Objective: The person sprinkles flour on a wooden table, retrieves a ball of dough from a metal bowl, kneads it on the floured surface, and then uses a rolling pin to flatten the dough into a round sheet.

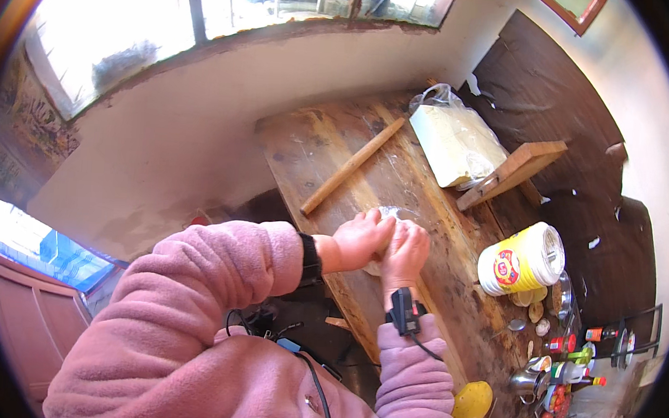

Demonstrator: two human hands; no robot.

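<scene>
My left hand (362,242) and my right hand (405,252) meet over the wooden table (338,143), fingers curled and touching. Beneath them is a pale lump of what looks like dough (373,268), mostly hidden by both hands. A whitish, shiny smear (400,212) shows on the boards just past my fingers. Beyond my left hand, a wooden rolling pin (353,167) lies slantwise across the planks.
A white block in a plastic bag (456,139) sits at the back beside a wooden board on edge (512,171). To the right stands a white-and-yellow bucket (521,259). Bottles, a metal pitcher (525,383) and a yellow oval object (472,404) crowd the near right.
</scene>
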